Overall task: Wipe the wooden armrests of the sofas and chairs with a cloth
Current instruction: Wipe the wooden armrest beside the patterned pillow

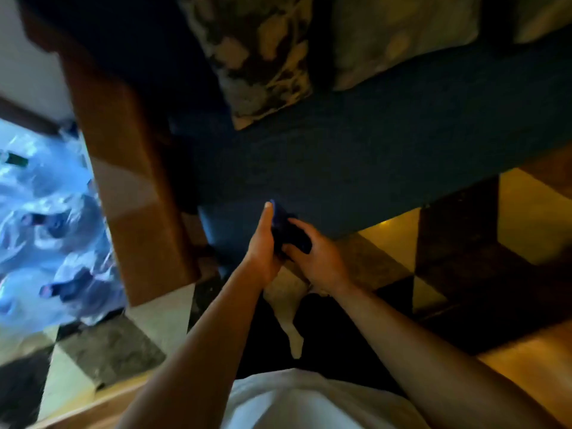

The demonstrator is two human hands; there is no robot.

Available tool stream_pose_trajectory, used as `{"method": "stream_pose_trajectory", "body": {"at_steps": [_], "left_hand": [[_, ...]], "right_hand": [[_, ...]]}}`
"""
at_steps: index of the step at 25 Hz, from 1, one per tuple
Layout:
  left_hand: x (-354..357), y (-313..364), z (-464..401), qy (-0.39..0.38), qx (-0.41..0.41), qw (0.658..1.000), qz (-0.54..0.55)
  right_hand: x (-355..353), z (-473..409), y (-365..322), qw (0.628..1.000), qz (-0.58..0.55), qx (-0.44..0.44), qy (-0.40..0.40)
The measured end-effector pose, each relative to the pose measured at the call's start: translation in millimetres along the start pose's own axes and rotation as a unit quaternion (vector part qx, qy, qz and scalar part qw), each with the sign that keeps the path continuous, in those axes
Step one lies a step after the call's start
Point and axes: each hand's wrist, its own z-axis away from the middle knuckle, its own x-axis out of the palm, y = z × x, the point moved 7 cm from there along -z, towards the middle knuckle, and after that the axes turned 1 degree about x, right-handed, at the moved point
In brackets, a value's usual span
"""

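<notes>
A dark blue cloth [289, 232] is bunched between both my hands, just in front of the sofa's dark blue seat cushion [356, 168]. My left hand [261, 246] presses against the cloth's left side with the fingers straight. My right hand [315, 255] curls around its right side. The sofa's broad wooden armrest [130, 187] runs down the left of the view, to the left of my hands and apart from them. The picture is blurred.
Two patterned cushions [263, 57] lean on the sofa's back. Bright blue plastic bags [46, 227] lie left of the armrest. Below is a checkered tile floor [464, 243], and a wooden edge [93, 404] crosses the bottom left.
</notes>
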Motion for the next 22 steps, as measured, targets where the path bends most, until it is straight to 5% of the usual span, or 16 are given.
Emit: {"method": "stream_pose_trajectory", "body": {"at_steps": [5,9,12,14,22], "left_hand": [[146,8,18,-0.107,-0.014,0.987,-0.121],[259,-4,38,-0.206,-0.072,0.966,-0.141],[346,-15,50,-0.296,-0.098,0.928,-0.204],[406,-20,55,-0.339,-0.103,0.904,-0.24],[613,-27,37,-0.356,0.037,0.836,-0.417]], "right_hand": [[-139,33,-8,0.991,-0.07,-0.034,0.112],[-259,63,33,0.909,-0.253,0.038,0.33],[-310,60,55,0.815,-0.52,0.095,0.237],[-350,60,61,0.765,-0.599,0.081,0.221],[-577,80,68,0.79,-0.383,0.095,0.469]]}}
